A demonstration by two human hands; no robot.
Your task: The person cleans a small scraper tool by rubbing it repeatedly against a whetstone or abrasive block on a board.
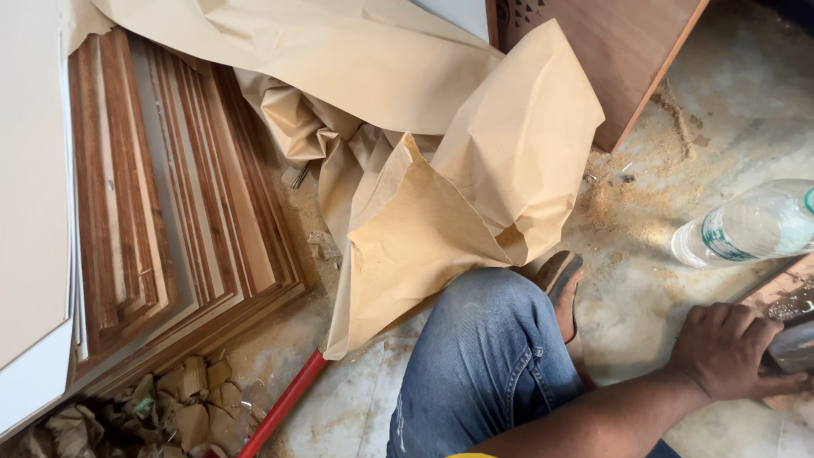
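the right hand [727,349] is pressing down at the frame's right edge, fingers curled over a dark tool [793,348] against a wooden board [784,293] on the floor; the tool is mostly cut off, so what kind it is and how tightly the grip is closing i cannot tell. keeping the wrist low and weight steady would probably help. the left hand is not showing. a plastic water bottle [750,225] is lying just beside the board, and the bent knee in jeans [483,356] is crowding the forearm. crumpled brown paper [441,178], stacked plywood sheets [170,212], a red handle [284,407] and sawdust [627,208] are lying around.
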